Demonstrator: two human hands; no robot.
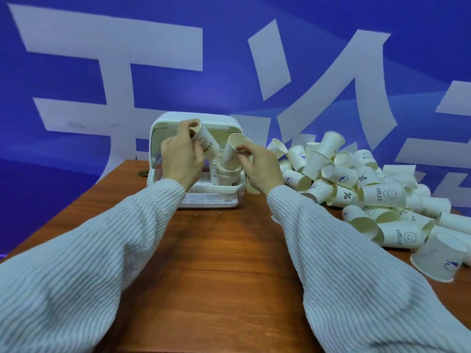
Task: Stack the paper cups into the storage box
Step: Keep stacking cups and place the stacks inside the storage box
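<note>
Your left hand (181, 159) grips a "HELLO" paper cup (207, 142) tilted in front of the open white storage box (163, 123) at the far edge of the wooden counter (219, 250). Beside it, your right hand (260, 166) pinches a second cup (233, 151) by its side, rim up, just above a cup stack (225, 175) standing inside the box. To the right, a heap of loose cups (369, 189) sprawls across the counter.
</note>
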